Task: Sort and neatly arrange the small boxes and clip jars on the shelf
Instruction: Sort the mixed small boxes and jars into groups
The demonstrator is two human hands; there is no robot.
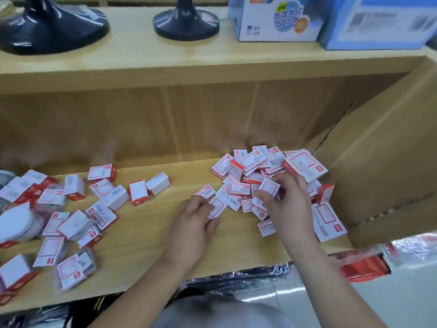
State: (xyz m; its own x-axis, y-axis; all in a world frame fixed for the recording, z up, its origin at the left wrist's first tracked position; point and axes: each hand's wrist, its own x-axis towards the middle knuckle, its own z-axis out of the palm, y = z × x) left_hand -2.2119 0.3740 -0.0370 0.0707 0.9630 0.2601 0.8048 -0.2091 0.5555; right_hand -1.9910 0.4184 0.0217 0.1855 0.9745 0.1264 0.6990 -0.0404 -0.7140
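Many small red-and-white boxes lie scattered on the wooden shelf point(146, 235). One heap of small boxes point(257, 169) sits at the right, by the shelf's side wall. A looser spread of bigger boxes point(78, 218) covers the left. My left hand point(196, 221) holds a flat small box point(216, 208) at the heap's near-left edge. My right hand point(286, 200) reaches into the heap and pinches a small box point(269, 187) between thumb and fingers. A round white-lidded clip jar point(16, 223) lies at the far left.
The shelf above carries two dark round stands point(186, 24) and blue-and-white cartons point(272, 20). A cardboard side panel point(383, 166) bounds the shelf on the right. Plastic-wrapped red packs point(364, 266) and dark wrapped goods point(236, 278) sit below the front edge.
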